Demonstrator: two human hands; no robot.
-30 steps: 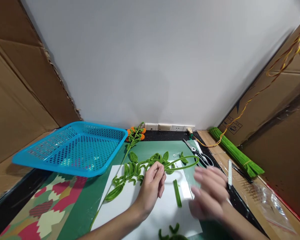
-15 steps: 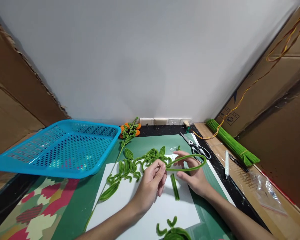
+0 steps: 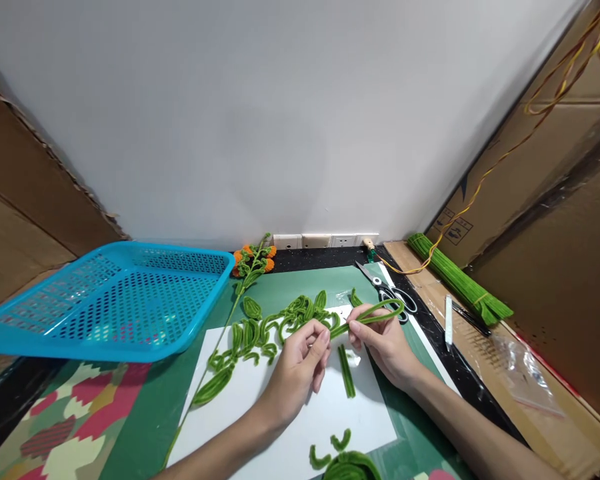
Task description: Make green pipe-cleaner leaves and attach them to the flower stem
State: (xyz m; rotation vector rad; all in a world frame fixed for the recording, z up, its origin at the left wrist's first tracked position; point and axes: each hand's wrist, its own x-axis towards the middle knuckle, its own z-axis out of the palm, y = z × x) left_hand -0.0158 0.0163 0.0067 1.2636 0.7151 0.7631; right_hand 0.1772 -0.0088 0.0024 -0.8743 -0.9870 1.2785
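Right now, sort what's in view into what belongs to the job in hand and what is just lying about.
Likely belong:
green loop, pinched by left hand and right hand
green curled pieces
white sheet
green bundle, same fuzzy look
scissors, unheld

Seem just lying about:
blue basket
clear bag
white pen-like tool

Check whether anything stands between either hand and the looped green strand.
Nothing visible does: the left hand and the right hand both pinch the looped green strand. The scissors lie beyond the right hand; the loop's end overlaps their handles in view, contact unclear.
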